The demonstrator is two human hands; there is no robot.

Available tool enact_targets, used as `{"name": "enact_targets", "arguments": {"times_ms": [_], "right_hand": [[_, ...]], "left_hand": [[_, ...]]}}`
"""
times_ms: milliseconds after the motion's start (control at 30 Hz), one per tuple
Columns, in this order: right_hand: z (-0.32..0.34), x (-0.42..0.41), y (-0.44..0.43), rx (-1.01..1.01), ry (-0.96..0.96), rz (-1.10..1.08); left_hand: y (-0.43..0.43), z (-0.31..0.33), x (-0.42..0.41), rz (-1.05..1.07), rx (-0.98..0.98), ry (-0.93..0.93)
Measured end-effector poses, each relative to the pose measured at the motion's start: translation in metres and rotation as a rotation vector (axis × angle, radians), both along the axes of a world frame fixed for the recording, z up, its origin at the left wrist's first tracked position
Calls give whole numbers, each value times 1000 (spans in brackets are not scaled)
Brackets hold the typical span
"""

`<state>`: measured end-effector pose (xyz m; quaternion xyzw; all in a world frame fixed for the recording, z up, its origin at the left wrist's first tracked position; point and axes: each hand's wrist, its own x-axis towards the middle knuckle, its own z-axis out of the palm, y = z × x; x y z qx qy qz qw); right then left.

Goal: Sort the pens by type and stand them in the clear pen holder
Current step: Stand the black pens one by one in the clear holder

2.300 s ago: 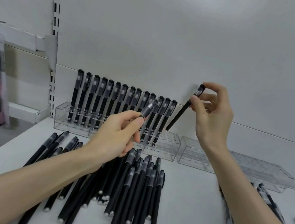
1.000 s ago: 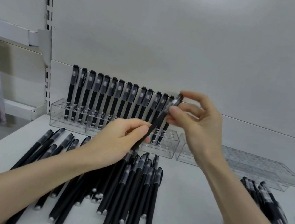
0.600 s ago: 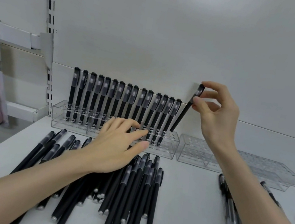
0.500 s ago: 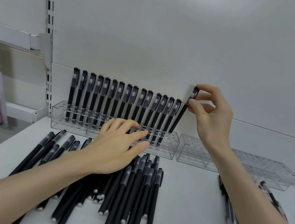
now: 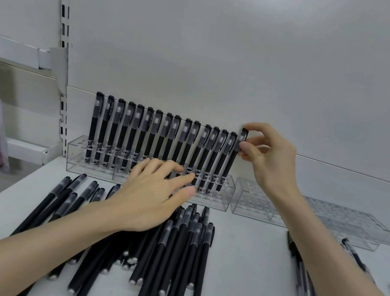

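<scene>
Your right hand (image 5: 267, 158) pinches the cap of a black pen (image 5: 231, 164) between thumb and forefinger. The pen stands nearly upright, cap up and leaning slightly right, with its tip down in the right end of the clear pen holder (image 5: 96, 169), beside the row of pens (image 5: 151, 137) standing there. Your left hand (image 5: 151, 200) is spread with straight fingers over the loose pens (image 5: 170, 253) lying lengthwise toward you on the shelf (image 5: 247, 261); it hides part of the holder's front, and whether it touches anything is unclear.
</scene>
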<state>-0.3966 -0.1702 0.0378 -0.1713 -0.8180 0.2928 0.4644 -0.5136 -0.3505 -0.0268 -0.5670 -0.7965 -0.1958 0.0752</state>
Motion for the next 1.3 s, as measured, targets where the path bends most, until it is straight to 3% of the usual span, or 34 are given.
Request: {"name": "enact_targets", "arguments": {"times_ms": [367,633,733,867,933,1300], "right_hand": [[-10,2,-2,5,-31,-24],[-10,13,-4,143,-75,-105],[-16,23,-6,149,-177,-152],[-31,35,-1,195,-492,-224],[-36,40,0,200,-562,-195],[-40,39,-6,295,-588,-147]], "left_hand": [[0,0,1,16,-6,-11],[1,2,2,1,-17,-38],[2,2,3,4,-16,-38],[1,2,3,15,0,-40],[2,2,4,26,-18,-53],[0,-1,5,24,-18,-28]]}}
